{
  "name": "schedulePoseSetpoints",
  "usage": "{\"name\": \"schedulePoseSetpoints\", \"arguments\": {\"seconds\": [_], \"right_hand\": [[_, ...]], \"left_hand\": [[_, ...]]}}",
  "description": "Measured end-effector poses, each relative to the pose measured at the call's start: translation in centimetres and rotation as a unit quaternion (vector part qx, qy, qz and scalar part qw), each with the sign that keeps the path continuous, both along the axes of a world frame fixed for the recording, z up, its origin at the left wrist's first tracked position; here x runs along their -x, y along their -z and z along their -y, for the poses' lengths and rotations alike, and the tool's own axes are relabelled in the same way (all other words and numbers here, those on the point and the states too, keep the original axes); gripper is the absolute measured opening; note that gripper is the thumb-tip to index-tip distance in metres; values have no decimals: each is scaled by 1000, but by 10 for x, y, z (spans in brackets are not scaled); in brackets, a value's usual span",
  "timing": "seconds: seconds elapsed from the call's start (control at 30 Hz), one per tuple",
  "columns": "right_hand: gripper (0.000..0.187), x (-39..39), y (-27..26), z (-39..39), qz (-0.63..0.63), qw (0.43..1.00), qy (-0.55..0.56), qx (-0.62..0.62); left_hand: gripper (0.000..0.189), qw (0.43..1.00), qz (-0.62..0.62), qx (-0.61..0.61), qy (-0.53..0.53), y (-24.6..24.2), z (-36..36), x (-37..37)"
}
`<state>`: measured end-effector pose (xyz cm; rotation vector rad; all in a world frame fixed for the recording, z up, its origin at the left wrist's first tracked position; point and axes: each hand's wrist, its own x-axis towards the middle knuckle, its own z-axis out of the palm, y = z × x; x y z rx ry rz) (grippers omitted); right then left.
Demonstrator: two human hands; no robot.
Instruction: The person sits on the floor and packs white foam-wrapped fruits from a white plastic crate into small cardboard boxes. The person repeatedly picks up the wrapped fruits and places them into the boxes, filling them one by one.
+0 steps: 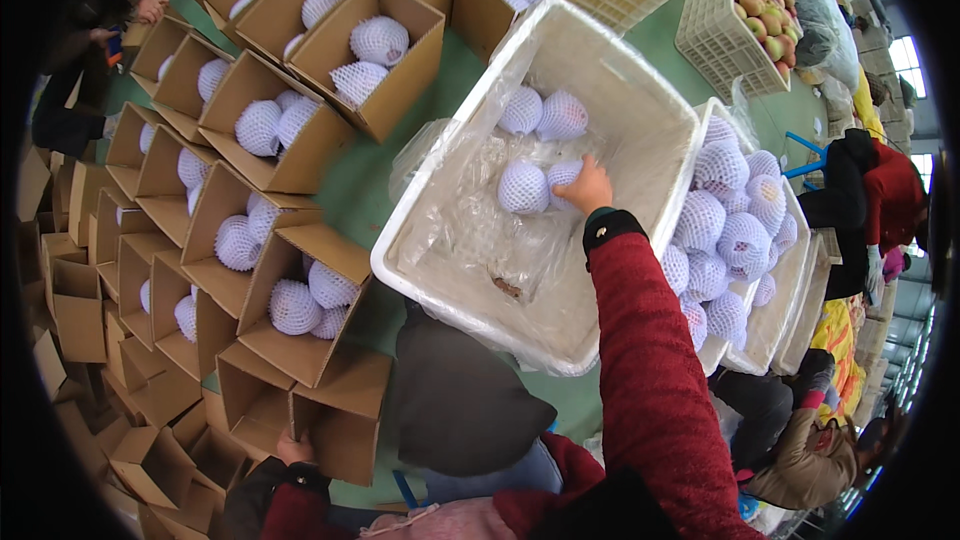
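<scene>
My right hand [589, 186] reaches into a white plastic crate [480, 330] and has its fingers on a fruit in a white foam net [562, 178]. Another netted fruit [523, 186] lies just left of it, and two more [541, 114] lie farther up on the crate's clear plastic liner. At the lower left, my left hand [295, 448] grips the edge of an open cardboard box [337, 431] with nothing visible inside. Above that box, a cardboard box [300, 352] holds several netted fruits [311, 300].
Rows of open cardboard boxes [262, 165] with netted fruits fill the left. Another white crate [772, 322], heaped with netted fruits [724, 240], stands on the right. A basket of unwrapped apples [735, 37] is at the upper right. People sit at right; another person's hand [151, 9] is at upper left.
</scene>
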<state>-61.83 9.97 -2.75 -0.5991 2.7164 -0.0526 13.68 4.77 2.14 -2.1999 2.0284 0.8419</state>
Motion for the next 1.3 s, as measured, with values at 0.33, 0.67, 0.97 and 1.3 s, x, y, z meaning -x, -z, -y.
{"name": "schedulePoseSetpoints", "arguments": {"seconds": [0.33, 0.67, 0.97, 1.3], "right_hand": [[66, -97, -215, -19, 656, 473, 147, 569], [77, -316, -336, -28, 805, 451, -22, 385], [40, -242, -252, -19, 566, 671, -225, 423], [68, -67, 57, 14, 13, 958, 94, 271]], "left_hand": [[72, 988, -125, 57, 76, -32, 15, 33], [131, 708, -691, -70, 124, -274, -16, 242], [86, 626, -729, -243, -133, -218, -35, 139], [86, 686, -601, -288, -292, -141, -45, 84]]}}
